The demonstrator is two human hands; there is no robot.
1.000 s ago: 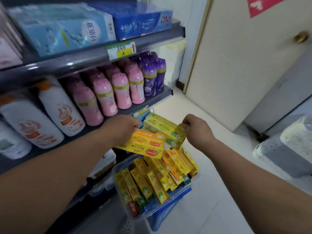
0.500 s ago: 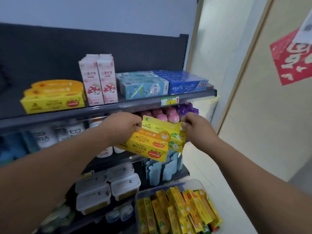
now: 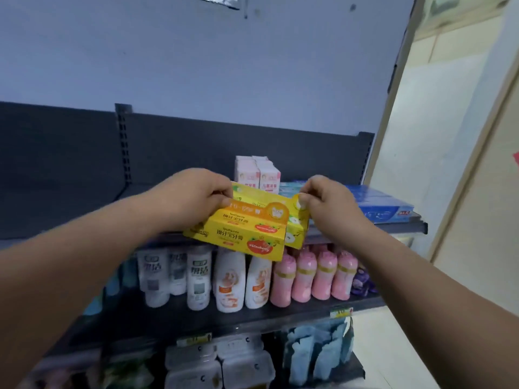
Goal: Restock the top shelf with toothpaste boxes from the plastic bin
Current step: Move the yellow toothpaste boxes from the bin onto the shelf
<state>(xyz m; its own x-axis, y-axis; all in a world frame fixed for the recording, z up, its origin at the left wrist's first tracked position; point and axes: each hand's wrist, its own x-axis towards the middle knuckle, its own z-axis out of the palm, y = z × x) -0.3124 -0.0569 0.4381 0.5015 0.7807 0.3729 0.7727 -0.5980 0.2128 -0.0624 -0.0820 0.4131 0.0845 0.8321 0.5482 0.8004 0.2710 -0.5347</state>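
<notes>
Both ends pinched: left hand (image 3: pixel 193 200) and right hand (image 3: pixel 330 204) grip the boxes (image 3: pixel 244 234) at the shelf (image 3: pixel 398 228) lip. Squeeze inward, keep level, slide straight back.

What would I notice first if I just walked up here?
The bright yellow boxes in the middle, held by the left hand and the right hand in front of the top shelf. Next, the row of pink bottles on the shelf below, to the right.

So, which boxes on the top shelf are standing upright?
The pink-and-white boxes, just above the held yellow boxes. The blue boxes on their right lie flat.
</notes>
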